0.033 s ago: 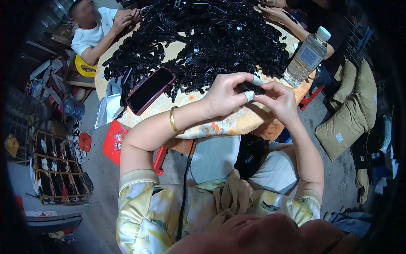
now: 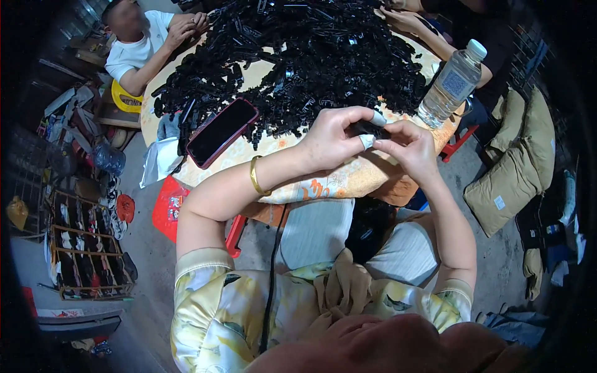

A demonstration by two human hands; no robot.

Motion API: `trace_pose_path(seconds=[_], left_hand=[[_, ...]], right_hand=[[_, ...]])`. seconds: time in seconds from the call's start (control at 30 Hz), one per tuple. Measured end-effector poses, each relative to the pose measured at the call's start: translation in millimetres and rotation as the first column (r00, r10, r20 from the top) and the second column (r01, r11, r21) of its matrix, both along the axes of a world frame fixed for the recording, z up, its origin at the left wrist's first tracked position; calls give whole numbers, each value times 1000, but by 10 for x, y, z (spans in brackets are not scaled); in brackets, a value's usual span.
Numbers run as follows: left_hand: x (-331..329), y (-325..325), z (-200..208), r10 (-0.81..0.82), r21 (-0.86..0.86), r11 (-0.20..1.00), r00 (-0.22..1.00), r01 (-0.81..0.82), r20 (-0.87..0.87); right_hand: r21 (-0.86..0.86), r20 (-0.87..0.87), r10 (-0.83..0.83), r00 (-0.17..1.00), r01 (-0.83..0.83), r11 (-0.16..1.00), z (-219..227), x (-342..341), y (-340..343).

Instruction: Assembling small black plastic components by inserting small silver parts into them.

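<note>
Above the near right edge of the table, my left hand point(image 2: 333, 140) and my right hand point(image 2: 411, 148) meet fingertip to fingertip. Between them they pinch a small black plastic part point(image 2: 367, 128), mostly hidden by the fingers. White coverings wrap the thumb and a fingertip of my left hand, and a gold bangle point(image 2: 254, 176) circles that wrist. Beyond my hands spreads a large heap of black plastic parts point(image 2: 311, 68). A dark phone with a reddish rim point(image 2: 222, 133) lies left of my left hand.
A clear bottle with a white cap point(image 2: 453, 84) stands on the table point(image 2: 255, 73) to the right. Co-workers' hands point(image 2: 186, 26) show at the far left and far right. A red stool point(image 2: 166, 211) is at the left, stuffed tan sacks point(image 2: 510, 168) at the right, a shoe rack point(image 2: 90, 248) lower left.
</note>
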State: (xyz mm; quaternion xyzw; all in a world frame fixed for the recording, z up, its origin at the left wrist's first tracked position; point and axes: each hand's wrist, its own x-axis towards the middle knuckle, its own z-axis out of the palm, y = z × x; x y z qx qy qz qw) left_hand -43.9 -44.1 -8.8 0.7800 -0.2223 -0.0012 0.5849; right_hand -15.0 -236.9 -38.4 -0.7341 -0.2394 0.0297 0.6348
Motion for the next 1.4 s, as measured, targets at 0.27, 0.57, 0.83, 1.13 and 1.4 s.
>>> trace_pose_path(seconds=[0.27, 0.57, 0.83, 1.13, 1.4], left_hand=[[314, 152, 49, -181, -17, 983, 982, 182, 45], [1271, 1369, -257, 614, 552, 485, 714, -678, 338], [1228, 1189, -181, 640, 668, 378, 702, -641, 311], [930, 1260, 8, 660, 171, 702, 721, -692, 210], [232, 197, 137, 123, 120, 986, 988, -112, -91]], right_hand=[[-165, -240, 94, 966, -136, 977, 247, 83, -383], [-445, 79, 194, 978, -139, 885, 204, 211, -265], [-462, 738, 14, 674, 490, 740, -188, 561, 88], [-291, 734, -112, 670, 459, 839, -83, 448, 7], [-1, 147, -164, 976, 166, 986, 187, 126, -15]])
